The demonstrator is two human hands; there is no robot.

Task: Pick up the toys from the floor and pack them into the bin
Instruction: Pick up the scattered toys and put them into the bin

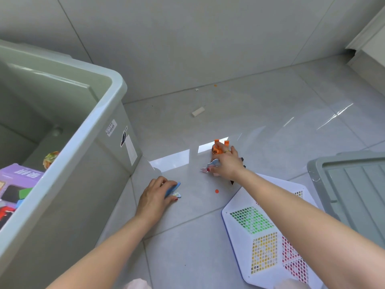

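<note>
A large grey-green bin (100, 119) stands at the left, holding a purple box (18, 180) and other toys. On the floor beside it, my left hand (155, 197) grips a small blue flat toy (173, 189). Farther right, my right hand (226, 162) reaches over an orange toy animal (217, 148) and pinches a small pale grey-and-pink toy (211, 165) between thumb and fingers. A dark piece is partly hidden under the right wrist.
A white perforated board (264, 232) with green, yellow and red patches lies at lower right. A grey-green lid (354, 188) lies at the right edge. A small white block (198, 112) and an orange dot (216, 191) are on the glossy tiled floor.
</note>
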